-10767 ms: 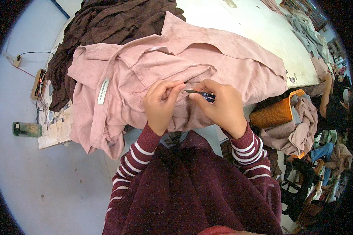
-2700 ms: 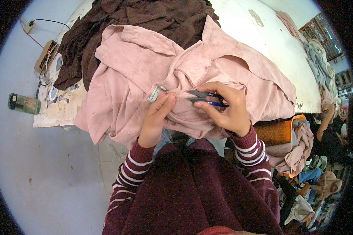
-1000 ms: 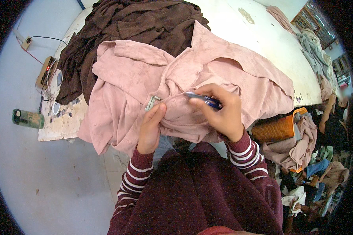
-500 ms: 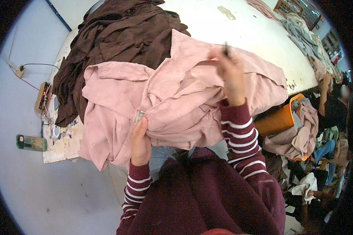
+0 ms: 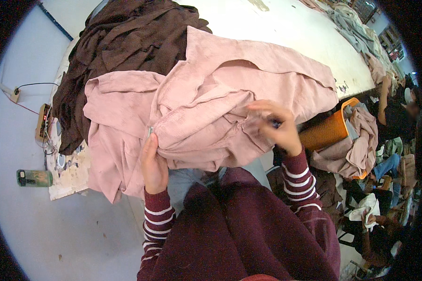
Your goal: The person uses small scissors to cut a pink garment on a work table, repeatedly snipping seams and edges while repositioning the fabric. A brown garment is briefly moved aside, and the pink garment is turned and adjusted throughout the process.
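Note:
A pale pink garment (image 5: 192,107) lies spread and folded along the table's near edge, part of it hanging over. With the thumb on top and the other fingers mostly beneath, my left hand (image 5: 154,164) pinches its seam edge. A small pale label (image 5: 150,130) shows just beyond that thumb. Above the garment's right part is my right hand (image 5: 283,131), fingers curled and a little blurred. Inside its grip sits a small dark object (image 5: 275,123), whose kind I cannot make out.
Dark brown cloth (image 5: 131,47) is heaped at the far left of the white table (image 5: 286,35). An orange basket (image 5: 321,136) with garments stands at right. A phone (image 5: 34,178) and a power strip (image 5: 43,122) are at left. Other people (image 5: 396,107) work at far right.
My right hand has come down and nearer to me, the dark object now lower in its grip. My left hand keeps hold of the garment, and the label shows less. The whole view has shifted slightly.

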Available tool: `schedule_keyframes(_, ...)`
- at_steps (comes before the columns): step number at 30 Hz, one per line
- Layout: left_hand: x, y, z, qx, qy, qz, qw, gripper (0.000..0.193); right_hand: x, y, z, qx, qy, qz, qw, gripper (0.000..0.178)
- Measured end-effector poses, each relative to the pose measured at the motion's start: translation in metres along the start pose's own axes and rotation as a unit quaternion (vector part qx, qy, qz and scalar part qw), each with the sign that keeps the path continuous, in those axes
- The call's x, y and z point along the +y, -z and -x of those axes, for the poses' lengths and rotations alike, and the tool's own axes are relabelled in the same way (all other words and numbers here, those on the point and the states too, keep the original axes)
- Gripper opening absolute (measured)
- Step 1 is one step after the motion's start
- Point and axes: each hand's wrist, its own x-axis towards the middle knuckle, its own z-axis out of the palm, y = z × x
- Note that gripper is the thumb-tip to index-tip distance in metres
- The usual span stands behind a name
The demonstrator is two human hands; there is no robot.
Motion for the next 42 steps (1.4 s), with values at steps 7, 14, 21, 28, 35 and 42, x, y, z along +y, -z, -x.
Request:
schedule_keyframes(7,-0.012,0.005,0.009,0.094,-0.116,-0.132,0.98,0.035,0.007,-0.025,0.016,0.086,0.016,0.063,0.994,0.032)
schedule_keyframes(14,0.022,-0.013,-0.004,0.055,-0.359,-0.438,0.822,0.023,-0.021,0.005,-0.01,0.08,-0.027,-0.094,0.992,0.036)
schedule_keyframes(21,0.067,-0.084,-0.006,-0.052,-0.288,-0.203,0.934,0.022,-0.014,0.026,-0.036,0.029,-0.007,-0.283,0.959,0.019)
schedule_keyframes(28,0.054,-0.063,-0.017,0.018,-0.32,-0.322,0.891,0.021,-0.04,-0.013,-0.013,0.076,0.079,-0.143,0.984,0.03)
schedule_keyframes(35,0.0,-0.062,0.009,-0.081,-0.322,-0.582,0.742,0.037,-0.031,-0.06,-0.031,0.087,-0.003,-0.106,0.991,0.033)
schedule_keyframes(42,0.037,-0.003,0.051,0.007,-0.246,-0.652,0.717,0.058,-0.043,0.109,-0.136,0.453,0.227,-0.019,0.862,0.024)
